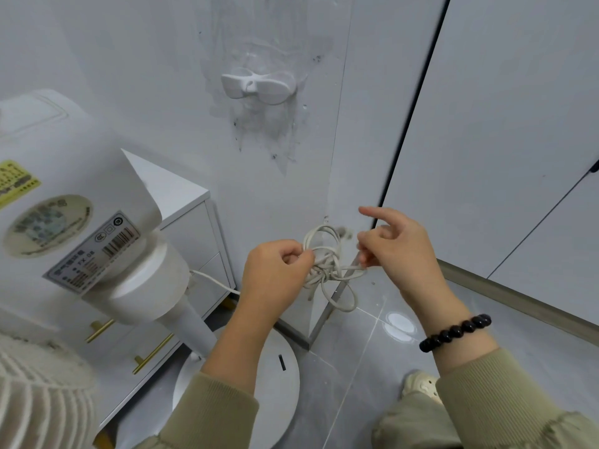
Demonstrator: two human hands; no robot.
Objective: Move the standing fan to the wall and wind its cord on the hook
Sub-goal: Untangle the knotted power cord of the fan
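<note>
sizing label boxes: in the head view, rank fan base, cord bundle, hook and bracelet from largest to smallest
1. fan base, though it is partly hidden
2. cord bundle
3. hook and bracelet: these look about alike, so they are not ranked; the bracelet is also nearer the camera

Above your left hand (pixel 275 267) and right hand (pixel 392 244), which both grip the cord (pixel 327 264), the way up along the wall (pixel 162 92) to the hook (pixel 258 87) is open. On your left, the fan head (pixel 81 140) and the cabinet (pixel 181 194) stand close and narrow that side. The fan base (pixel 278 387) lies below.
</note>
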